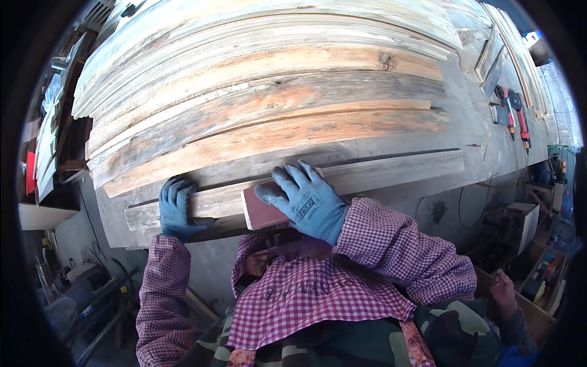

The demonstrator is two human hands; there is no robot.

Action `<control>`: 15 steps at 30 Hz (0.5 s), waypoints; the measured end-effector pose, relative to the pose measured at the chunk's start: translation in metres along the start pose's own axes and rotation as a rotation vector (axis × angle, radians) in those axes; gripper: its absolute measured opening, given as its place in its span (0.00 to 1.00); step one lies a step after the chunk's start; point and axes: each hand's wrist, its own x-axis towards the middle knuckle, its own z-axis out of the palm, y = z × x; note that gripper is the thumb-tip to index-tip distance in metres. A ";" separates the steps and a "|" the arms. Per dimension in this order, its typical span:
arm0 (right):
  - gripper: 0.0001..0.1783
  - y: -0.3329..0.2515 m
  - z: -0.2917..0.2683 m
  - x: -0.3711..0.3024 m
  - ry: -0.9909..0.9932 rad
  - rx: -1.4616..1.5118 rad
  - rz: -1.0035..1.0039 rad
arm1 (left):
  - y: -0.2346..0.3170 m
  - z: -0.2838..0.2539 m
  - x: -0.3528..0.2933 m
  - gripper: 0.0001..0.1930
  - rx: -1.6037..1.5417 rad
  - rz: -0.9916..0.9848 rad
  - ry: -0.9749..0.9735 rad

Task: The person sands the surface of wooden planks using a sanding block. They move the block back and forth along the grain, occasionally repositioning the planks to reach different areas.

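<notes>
A narrow wooden plank [397, 173] lies lengthwise along the near edge of the workbench. My left hand [177, 209], in a blue work glove, is wrapped around the plank close to its left end, fingers over the far side and thumb on the near side. My right hand [310, 205], gloved in the same blue, grips a reddish-brown sanding block [264, 209]. The block rests on the plank to the right of my left hand. My right palm hides part of the block and of the plank beneath it.
Weathered boards [275, 131] lie side by side beyond the plank, with stacked boards [257, 30] farther back. Red and black hand tools [516, 119] lie on the bench [422, 144] at right. Another person's hand [504, 295] shows at lower right, near a wooden box [546, 275].
</notes>
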 end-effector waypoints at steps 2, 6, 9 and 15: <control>0.29 0.012 0.004 -0.015 0.059 0.014 -0.016 | -0.004 0.001 -0.003 0.43 0.000 0.009 0.003; 0.38 0.074 -0.013 -0.098 0.016 0.015 0.146 | -0.002 0.000 -0.009 0.42 0.007 -0.014 -0.002; 0.39 0.143 -0.018 -0.175 0.108 -0.075 0.211 | 0.000 -0.001 -0.006 0.43 -0.001 0.001 0.006; 0.36 0.148 -0.023 -0.184 0.091 -0.073 0.258 | 0.006 0.000 -0.005 0.43 0.000 -0.023 0.002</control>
